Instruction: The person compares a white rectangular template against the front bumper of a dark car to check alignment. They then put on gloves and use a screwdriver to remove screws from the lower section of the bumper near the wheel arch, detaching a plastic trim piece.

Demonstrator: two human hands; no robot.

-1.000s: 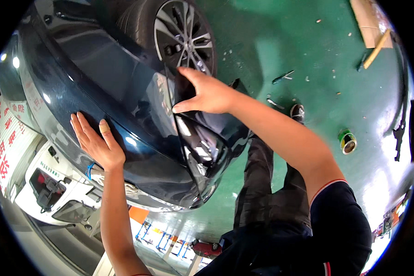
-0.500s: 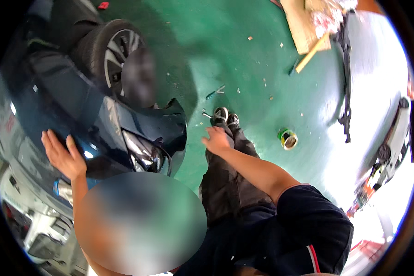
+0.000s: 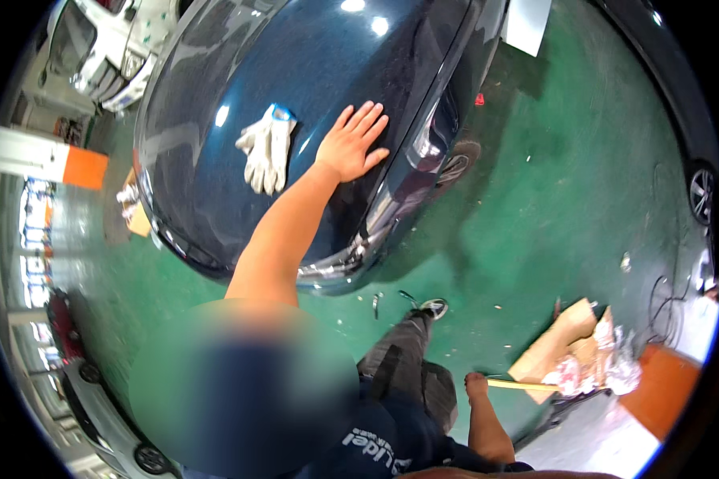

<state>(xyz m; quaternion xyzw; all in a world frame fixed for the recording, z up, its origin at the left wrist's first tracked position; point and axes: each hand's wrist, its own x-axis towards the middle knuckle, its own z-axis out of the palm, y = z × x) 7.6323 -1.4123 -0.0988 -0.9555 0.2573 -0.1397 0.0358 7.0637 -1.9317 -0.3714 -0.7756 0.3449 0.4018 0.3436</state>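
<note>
My left hand (image 3: 353,145) rests flat, fingers spread, on the dark blue car hood (image 3: 335,64), close to the seam along its right side. It holds nothing. Just left of it on the hood lies a pair of off-white work gloves (image 3: 268,152) with a blue cuff. My right hand (image 3: 476,385) hangs low beside my body. In the picture it overlaps the near end of a yellow stick (image 3: 523,385) on the floor, and its fingers are too small to make out clearly.
Hand tools (image 3: 408,298) lie on the green floor (image 3: 551,231) by my shoe. Right of me are cardboard (image 3: 555,343) and crumpled clear plastic (image 3: 619,367). A black cable (image 3: 665,299) trails at the far right. Other cars, among them a grey one (image 3: 104,415), stand around.
My view has turned, so the car now fills the upper middle and the gloves are in sight. My left hand is still flat on the car; my right hand has dropped to my side.
</note>
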